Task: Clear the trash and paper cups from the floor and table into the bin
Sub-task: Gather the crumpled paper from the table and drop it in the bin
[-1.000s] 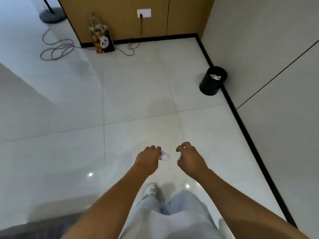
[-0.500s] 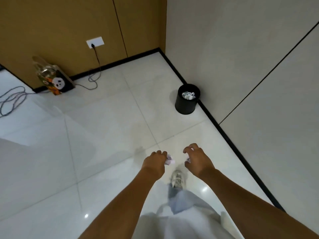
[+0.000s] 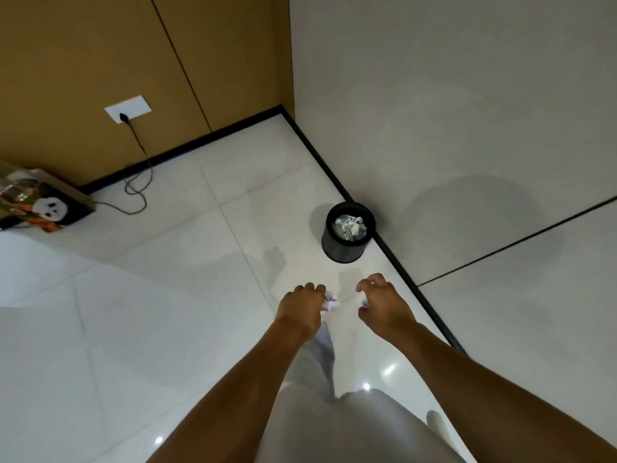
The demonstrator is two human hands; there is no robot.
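A black round bin (image 3: 345,252) stands on the floor against the right wall's black skirting, with crumpled paper (image 3: 350,226) inside. My left hand (image 3: 302,307) grips a small crumpled white and pink paper scrap (image 3: 330,303) that sticks out past its fingers. My right hand (image 3: 384,304) has its fingers curled round a small pale scrap (image 3: 364,304), mostly hidden in the palm. Both hands hang in front of me, short of the bin and a little nearer than it.
A gift bag with a panda print (image 3: 46,203) leans at the brown wall on the left. A black cable (image 3: 138,182) runs from the wall socket (image 3: 128,109) across the floor. White glossy tiles spread around; the grey wall rises on the right.
I have walked towards the bin, which now looks larger and closer, just ahead of my hands. Both hands keep the same grip on their scraps.
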